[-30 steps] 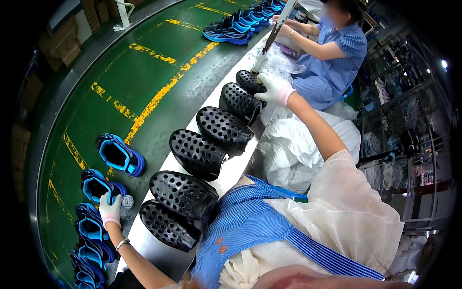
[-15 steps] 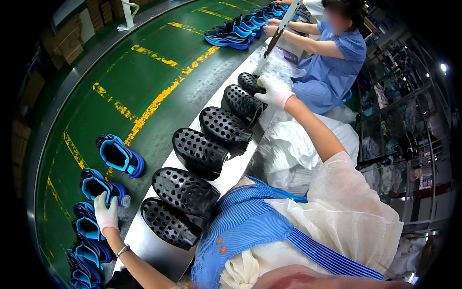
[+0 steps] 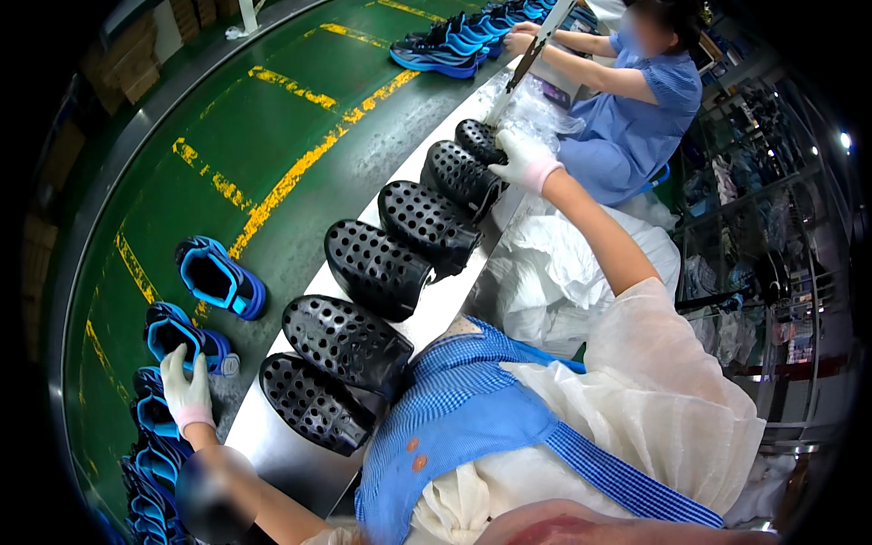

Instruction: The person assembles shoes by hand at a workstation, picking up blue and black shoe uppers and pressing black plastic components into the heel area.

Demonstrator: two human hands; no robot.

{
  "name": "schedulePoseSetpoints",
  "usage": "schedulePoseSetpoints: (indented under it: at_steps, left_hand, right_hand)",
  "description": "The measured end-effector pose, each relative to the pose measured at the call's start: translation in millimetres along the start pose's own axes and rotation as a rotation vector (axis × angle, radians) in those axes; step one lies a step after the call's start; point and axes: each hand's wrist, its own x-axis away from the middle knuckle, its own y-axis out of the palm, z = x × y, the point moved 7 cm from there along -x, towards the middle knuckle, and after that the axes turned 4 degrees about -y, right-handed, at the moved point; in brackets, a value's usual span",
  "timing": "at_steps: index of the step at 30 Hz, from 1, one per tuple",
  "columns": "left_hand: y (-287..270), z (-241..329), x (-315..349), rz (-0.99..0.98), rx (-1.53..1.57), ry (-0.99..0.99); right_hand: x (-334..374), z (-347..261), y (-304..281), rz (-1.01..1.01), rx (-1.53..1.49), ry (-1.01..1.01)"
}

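My left hand (image 3: 188, 392), in a white glove, reaches over a blue-and-black sneaker (image 3: 216, 349). Its fingers and thumb are apart at the shoe's collar, the fingertips at the dark opening. At the far end of the silver ledge, my gloved right hand (image 3: 529, 163) curls at the heel end of a small black perforated clog-shaped form (image 3: 474, 138); its far fingertips are partly hidden. Beside that hand lies a larger black form (image 3: 459, 174). Several more such forms, one of them a big form (image 3: 345, 345), lie in a row along the ledge towards me.
Another sneaker (image 3: 218, 277) stands ahead on the green belt (image 3: 300, 118), and several sneakers (image 3: 154, 463) crowd at lower left. A metal post (image 3: 531, 64) rises beyond my right hand, near clear plastic (image 3: 531, 109). A co-worker in blue (image 3: 627, 127) sits beyond. White bags (image 3: 581, 263) lie right.
The left hand's fingers have moved a little further over the sneaker's opening. My right hand stays beside the small black form, shifting slightly. The whole view has shifted a little.
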Motion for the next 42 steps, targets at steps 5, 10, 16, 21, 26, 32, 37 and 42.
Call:
schedulePoseSetpoints:
  at_steps: [5,10,16,21,26,32,37,42]
  left_hand:
    - [-3,9,-1,0.068,-0.036,0.042]
    - [-28,22,-2,0.245,-0.073,0.045]
    - [-29,100,-8,0.043,0.332,0.065]
    - [-7,151,6,-0.4,1.18,0.117]
    - [4,152,25,-0.543,1.858,0.114]
    - [33,99,19,-0.291,1.862,-0.076]
    - [50,90,17,-0.35,1.895,-0.181]
    - [53,83,20,-0.354,1.616,-0.396]
  right_hand:
    - [9,7,-24,0.106,-0.067,-0.036]
    - [10,-18,-75,0.217,-0.097,-0.067]
    - [6,-132,-118,0.291,-0.386,-0.39]
    - [19,-260,-132,0.272,-0.58,-0.837]
    - [32,-338,-128,0.11,-0.687,-1.084]
    - [8,-369,-91,0.014,-0.567,-1.005]
    - [-1,-390,-72,-0.078,-0.306,-0.985]
    - [-17,-389,-56,-0.174,-0.364,-0.99]
